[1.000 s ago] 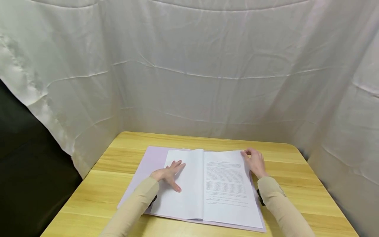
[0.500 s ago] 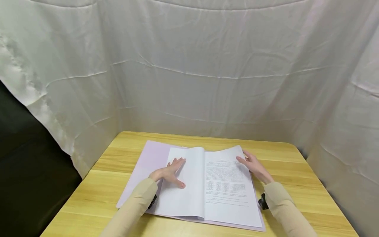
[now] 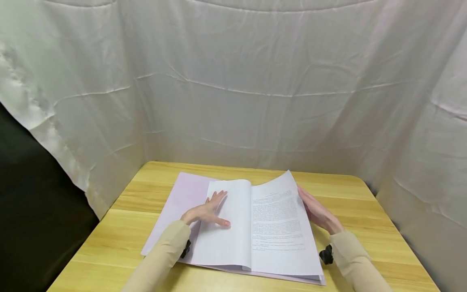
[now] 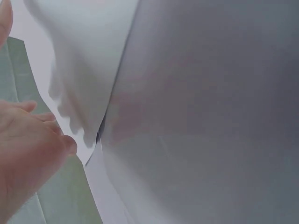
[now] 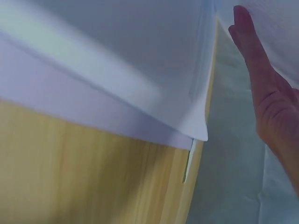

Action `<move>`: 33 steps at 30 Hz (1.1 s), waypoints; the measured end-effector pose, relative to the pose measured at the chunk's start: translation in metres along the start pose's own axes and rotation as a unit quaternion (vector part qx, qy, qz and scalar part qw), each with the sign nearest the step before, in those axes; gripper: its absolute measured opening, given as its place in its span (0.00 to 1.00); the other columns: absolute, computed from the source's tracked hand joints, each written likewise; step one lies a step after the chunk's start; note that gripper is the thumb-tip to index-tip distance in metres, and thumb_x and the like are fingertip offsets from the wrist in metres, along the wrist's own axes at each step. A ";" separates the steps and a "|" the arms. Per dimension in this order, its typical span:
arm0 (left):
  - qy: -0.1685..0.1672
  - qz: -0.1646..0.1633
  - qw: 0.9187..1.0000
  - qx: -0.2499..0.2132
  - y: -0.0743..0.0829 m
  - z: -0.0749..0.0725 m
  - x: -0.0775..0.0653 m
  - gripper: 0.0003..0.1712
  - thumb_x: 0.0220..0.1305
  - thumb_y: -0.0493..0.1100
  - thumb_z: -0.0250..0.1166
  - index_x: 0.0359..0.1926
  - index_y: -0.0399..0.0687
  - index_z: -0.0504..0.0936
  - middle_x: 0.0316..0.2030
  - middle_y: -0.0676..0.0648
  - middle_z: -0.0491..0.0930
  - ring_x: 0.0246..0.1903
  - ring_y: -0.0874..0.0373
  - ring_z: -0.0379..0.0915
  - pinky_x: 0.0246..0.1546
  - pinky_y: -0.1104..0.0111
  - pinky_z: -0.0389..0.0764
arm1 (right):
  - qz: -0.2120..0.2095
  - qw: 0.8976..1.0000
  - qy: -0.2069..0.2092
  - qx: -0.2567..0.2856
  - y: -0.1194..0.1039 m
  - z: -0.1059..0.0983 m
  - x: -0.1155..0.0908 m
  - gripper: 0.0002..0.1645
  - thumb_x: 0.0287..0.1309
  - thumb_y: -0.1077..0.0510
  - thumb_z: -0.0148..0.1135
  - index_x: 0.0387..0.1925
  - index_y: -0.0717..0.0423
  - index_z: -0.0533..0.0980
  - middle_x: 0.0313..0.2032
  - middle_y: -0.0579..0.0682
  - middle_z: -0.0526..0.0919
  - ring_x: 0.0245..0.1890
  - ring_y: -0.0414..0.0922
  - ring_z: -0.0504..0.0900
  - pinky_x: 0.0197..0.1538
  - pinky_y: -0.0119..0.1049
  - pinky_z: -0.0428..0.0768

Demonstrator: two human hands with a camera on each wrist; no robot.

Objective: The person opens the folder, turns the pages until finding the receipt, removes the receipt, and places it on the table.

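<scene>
Your left hand (image 3: 206, 213) lies spread on the page (image 3: 222, 247) at 9 o'clock, presumably to flatten it; straight-fingered, your right hand (image 3: 319, 211) props the sheet (image 3: 278, 223) at 2 o'clock; neither grips.

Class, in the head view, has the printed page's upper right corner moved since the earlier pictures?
Yes. In view, that corner of the printed page has moved up and slightly left, now meeting the line of the far edge of the table.
</scene>
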State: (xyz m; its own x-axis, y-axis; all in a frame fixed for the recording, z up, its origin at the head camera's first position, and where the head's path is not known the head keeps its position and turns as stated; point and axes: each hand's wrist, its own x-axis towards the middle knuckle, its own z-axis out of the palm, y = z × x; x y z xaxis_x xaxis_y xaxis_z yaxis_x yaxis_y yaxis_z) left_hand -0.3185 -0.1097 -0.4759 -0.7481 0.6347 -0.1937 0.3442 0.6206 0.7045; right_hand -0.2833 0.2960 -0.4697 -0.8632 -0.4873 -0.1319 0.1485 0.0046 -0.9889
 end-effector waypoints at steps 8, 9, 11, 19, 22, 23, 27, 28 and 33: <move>0.028 -0.012 0.997 -0.068 0.005 0.003 -0.001 0.71 0.54 0.57 0.76 0.81 0.46 0.35 0.80 0.36 0.28 0.79 0.38 0.17 0.77 0.37 0.29 | -0.052 0.994 -0.067 0.064 -0.006 0.010 -0.002 0.37 0.79 0.40 0.16 0.80 0.48 0.27 0.55 0.49 0.82 0.51 0.45 0.86 0.48 0.40 0.87; 0.030 -0.018 0.996 -0.076 0.006 0.003 -0.001 0.70 0.54 0.58 0.76 0.81 0.48 0.35 0.80 0.36 0.28 0.79 0.38 0.18 0.77 0.37 0.30 | -0.056 0.993 -0.073 0.070 -0.007 0.012 -0.002 0.37 0.79 0.40 0.15 0.79 0.47 0.26 0.56 0.49 0.82 0.51 0.46 0.86 0.48 0.40 0.87; 0.033 -0.033 0.994 -0.098 0.009 0.003 -0.001 0.69 0.54 0.59 0.76 0.82 0.53 0.36 0.80 0.37 0.27 0.80 0.39 0.19 0.77 0.35 0.32 | -0.063 0.992 -0.079 0.079 -0.008 0.015 -0.002 0.36 0.79 0.41 0.14 0.79 0.47 0.25 0.56 0.49 0.83 0.52 0.46 0.86 0.48 0.40 0.88; 0.065 -0.024 0.983 -0.167 0.023 0.007 0.000 0.64 0.55 0.59 0.75 0.81 0.57 0.43 0.82 0.44 0.39 0.81 0.42 0.32 0.78 0.38 0.43 | -0.064 0.990 -0.075 0.099 -0.010 0.034 0.001 0.33 0.81 0.44 0.19 0.81 0.41 0.32 0.53 0.50 0.77 0.49 0.42 0.85 0.42 0.35 0.88; 0.077 -0.009 0.979 -0.186 0.028 0.009 0.002 0.62 0.56 0.58 0.75 0.81 0.53 0.45 0.82 0.47 0.44 0.81 0.44 0.35 0.79 0.40 0.44 | -0.063 0.993 -0.059 0.082 -0.012 0.042 0.002 0.33 0.81 0.44 0.21 0.81 0.43 0.34 0.52 0.50 0.77 0.46 0.42 0.85 0.39 0.34 0.88; 0.081 -0.004 0.978 -0.193 0.029 0.010 0.003 0.62 0.57 0.58 0.74 0.81 0.52 0.46 0.81 0.47 0.46 0.81 0.44 0.36 0.79 0.41 0.45 | -0.059 0.994 -0.050 0.071 -0.012 0.045 0.003 0.34 0.81 0.44 0.23 0.81 0.42 0.34 0.51 0.49 0.77 0.44 0.41 0.85 0.38 0.33 0.88; 0.084 0.018 0.969 -0.233 0.034 0.013 0.009 0.59 0.60 0.55 0.73 0.81 0.46 0.46 0.81 0.44 0.48 0.81 0.43 0.37 0.80 0.44 0.47 | -0.040 0.999 -0.009 0.027 -0.015 0.055 0.004 0.35 0.81 0.42 0.27 0.81 0.41 0.35 0.57 0.54 0.76 0.46 0.43 0.85 0.43 0.37 0.88; 0.083 0.022 0.965 -0.247 0.036 0.013 0.009 0.59 0.61 0.54 0.73 0.80 0.46 0.46 0.81 0.43 0.48 0.81 0.43 0.37 0.80 0.45 0.47 | -0.037 0.999 -0.001 0.016 -0.015 0.057 0.004 0.36 0.81 0.42 0.27 0.81 0.41 0.35 0.60 0.59 0.74 0.47 0.44 0.85 0.44 0.38 0.88; 0.074 0.042 0.942 -0.326 0.046 0.014 0.012 0.56 0.64 0.48 0.70 0.80 0.44 0.44 0.80 0.40 0.48 0.81 0.46 0.38 0.80 0.49 0.49 | -0.023 0.999 0.031 -0.028 -0.015 0.068 0.007 0.37 0.80 0.40 0.30 0.81 0.42 0.36 0.70 0.75 0.61 0.51 0.50 0.85 0.45 0.42 0.88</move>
State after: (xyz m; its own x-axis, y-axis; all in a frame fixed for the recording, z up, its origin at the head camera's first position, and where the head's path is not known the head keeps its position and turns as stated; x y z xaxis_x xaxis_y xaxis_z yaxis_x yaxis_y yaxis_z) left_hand -0.3036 -0.0673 -0.4554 -0.8209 0.5683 -0.0561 0.0200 0.1267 0.9917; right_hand -0.2587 0.2333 -0.4514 -0.8973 -0.4324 -0.0885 0.0820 0.0337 -0.9961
